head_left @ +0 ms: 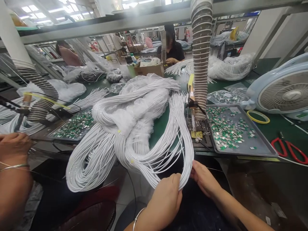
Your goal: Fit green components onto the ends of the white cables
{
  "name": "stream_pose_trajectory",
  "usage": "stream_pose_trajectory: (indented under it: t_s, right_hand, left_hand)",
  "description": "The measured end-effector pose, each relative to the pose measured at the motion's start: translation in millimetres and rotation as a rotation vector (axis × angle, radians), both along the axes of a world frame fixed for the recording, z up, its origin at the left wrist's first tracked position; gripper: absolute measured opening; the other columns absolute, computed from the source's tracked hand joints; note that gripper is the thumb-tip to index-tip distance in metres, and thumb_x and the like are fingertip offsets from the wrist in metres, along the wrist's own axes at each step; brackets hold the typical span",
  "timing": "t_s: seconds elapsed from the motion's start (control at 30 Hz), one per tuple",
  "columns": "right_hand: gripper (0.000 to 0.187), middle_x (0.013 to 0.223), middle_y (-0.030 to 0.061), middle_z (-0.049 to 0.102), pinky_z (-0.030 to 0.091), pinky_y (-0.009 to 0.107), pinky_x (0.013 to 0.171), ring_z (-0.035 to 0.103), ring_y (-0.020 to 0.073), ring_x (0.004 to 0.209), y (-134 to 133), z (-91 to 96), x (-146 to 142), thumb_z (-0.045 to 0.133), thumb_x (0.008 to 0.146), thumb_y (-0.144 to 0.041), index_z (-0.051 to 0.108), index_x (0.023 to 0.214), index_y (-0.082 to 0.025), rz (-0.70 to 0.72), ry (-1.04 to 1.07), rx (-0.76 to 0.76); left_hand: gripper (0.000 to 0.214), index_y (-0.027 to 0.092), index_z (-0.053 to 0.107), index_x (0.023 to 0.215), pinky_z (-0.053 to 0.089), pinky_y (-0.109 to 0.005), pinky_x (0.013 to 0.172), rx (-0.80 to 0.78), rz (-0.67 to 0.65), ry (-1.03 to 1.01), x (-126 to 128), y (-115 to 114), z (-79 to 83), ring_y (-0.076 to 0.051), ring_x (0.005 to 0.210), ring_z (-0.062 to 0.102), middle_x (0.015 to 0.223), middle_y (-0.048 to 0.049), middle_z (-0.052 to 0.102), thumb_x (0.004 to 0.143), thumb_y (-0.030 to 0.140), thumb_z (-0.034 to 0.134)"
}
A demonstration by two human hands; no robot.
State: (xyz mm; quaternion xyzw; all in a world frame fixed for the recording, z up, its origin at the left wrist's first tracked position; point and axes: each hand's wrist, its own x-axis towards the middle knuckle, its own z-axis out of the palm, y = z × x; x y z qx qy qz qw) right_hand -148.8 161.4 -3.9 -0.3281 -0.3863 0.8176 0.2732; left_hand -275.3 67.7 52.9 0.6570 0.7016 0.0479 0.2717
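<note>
Curled left hand (166, 196) grips cables (187, 150), right hand (203, 177) touching.

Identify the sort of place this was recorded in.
Probably an electronics assembly workshop: thick bundles of white cables lie across the bench, a gray tray holds many small green boards, and a ribbed duct comes down over the workstation.
</note>
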Motion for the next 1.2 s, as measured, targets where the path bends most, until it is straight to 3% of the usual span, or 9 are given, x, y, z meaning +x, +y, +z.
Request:
stream_pose_trajectory:
  t_s: [0.2, 0.4, 0.57, 0.67, 0.77, 0.87, 0.97, 1.1, 1.2]
  right_hand:
    - [0.052, 0.061, -0.0021, 0.06, 0.046, 0.025, 0.053, 0.057, 0.0108, 0.053, -1, 8.1, -20, 0.074, 0.055, -0.058, 0.058, 0.079, -0.014, -0.064, -0.146, -0.116]
    - [0.045, 0.054, -0.0027, 0.057, 0.044, 0.022, 0.046, 0.052, 0.0077, 0.044, 5, 16.4, -37, 0.072, 0.059, -0.054, 0.055, 0.07, -0.014, -0.003, -0.142, -0.05]
    - [0.042, 0.055, -0.004, 0.054, 0.039, 0.019, 0.041, 0.047, 0.0055, 0.042, 8, 27.1, -48, 0.07, 0.062, -0.052, 0.053, 0.073, -0.015, 0.026, -0.105, -0.029]
    - [0.043, 0.054, -0.0063, 0.05, 0.036, 0.018, 0.037, 0.043, 0.0047, 0.04, -1, 29.8, -47, 0.065, 0.066, -0.055, 0.05, 0.076, -0.016, 0.035, -0.141, 0.04]
    - [0.04, 0.048, -0.0089, 0.042, 0.034, 0.019, 0.036, 0.038, 0.0051, 0.037, -15, 29.8, -39, 0.056, 0.073, -0.057, 0.047, 0.076, -0.018, 0.104, -0.221, 0.196]
    - [0.033, 0.046, -0.0088, 0.04, 0.036, 0.02, 0.039, 0.038, 0.0065, 0.037, -24, 32.1, -24, 0.047, 0.081, -0.051, 0.048, 0.081, -0.018, 0.198, -0.283, 0.393]
    - [0.024, 0.057, -0.002, 0.051, 0.045, 0.023, 0.052, 0.049, 0.0107, 0.05, -26, 39.0, -7, 0.043, 0.085, -0.04, 0.053, 0.081, -0.018, 0.259, -0.3, 0.644]
    - [0.024, 0.085, 0.0061, 0.063, 0.048, 0.027, 0.078, 0.058, 0.0172, 0.079, -19, 42.0, 12, 0.041, 0.086, -0.032, 0.06, 0.094, -0.018, 0.4, -0.291, 0.858]
    - [0.027, 0.081, 0.0043, 0.062, 0.047, 0.026, 0.074, 0.055, 0.0163, 0.074, -13, 29.0, 21, 0.04, 0.087, -0.034, 0.061, 0.09, -0.017, 0.516, -0.347, 0.881]
  left_hand:
    - [0.022, 0.019, 0.052, 0.102, 0.043, -0.034, 0.073, -0.07, -0.093, -0.065, -12, -14, 7.5, -0.023, 0.084, 0.057, 0.099, -0.0075, 0.063, 0.082, 0.018, 0.041]
    - [0.014, 0.021, 0.053, 0.089, 0.044, -0.029, 0.066, -0.181, -0.324, -0.056, -38, -30, 15.7, -0.023, 0.081, 0.062, 0.093, -0.0039, 0.066, 0.075, 0.02, 0.053]
    - [0.012, 0.02, 0.056, 0.082, 0.044, -0.027, 0.06, -0.263, -0.521, -0.015, -45, -31, 5.1, -0.023, 0.072, 0.065, 0.081, -0.0039, 0.069, 0.071, 0.016, 0.056]
    - [0.016, 0.019, 0.06, 0.086, 0.047, -0.031, 0.064, -0.292, -0.473, -0.019, -42, -31, -9.4, -0.025, 0.073, 0.066, 0.083, -0.0064, 0.07, 0.07, 0.018, 0.058]
    - [0.026, 0.02, 0.062, 0.095, 0.048, -0.035, 0.078, -0.215, -0.381, -0.208, -40, -29, -23.5, -0.026, 0.087, 0.064, 0.094, -0.0067, 0.069, 0.069, 0.022, 0.063]
    - [0.042, 0.022, 0.055, 0.114, 0.045, -0.036, 0.089, -0.08, -0.152, -0.508, -40, -25, -31.4, -0.024, 0.101, 0.059, 0.113, -0.0074, 0.063, 0.074, 0.028, 0.063]
    - [0.045, 0.02, 0.047, 0.124, 0.044, -0.034, 0.091, 0.057, 0.035, -0.857, -40, -18, -34.6, -0.021, 0.106, 0.056, 0.119, -0.0098, 0.059, 0.082, 0.032, 0.056]
    - [0.057, 0.019, 0.047, 0.128, 0.04, -0.038, 0.097, 0.24, 0.095, -1.203, -36, -1, -39.9, -0.025, 0.11, 0.054, 0.125, -0.0124, 0.056, 0.078, 0.042, 0.062]
    - [0.052, 0.019, 0.057, 0.119, 0.039, -0.041, 0.098, 0.24, 0.094, -1.467, -28, 14, -44.8, -0.027, 0.109, 0.056, 0.117, -0.012, 0.062, 0.074, 0.045, 0.065]
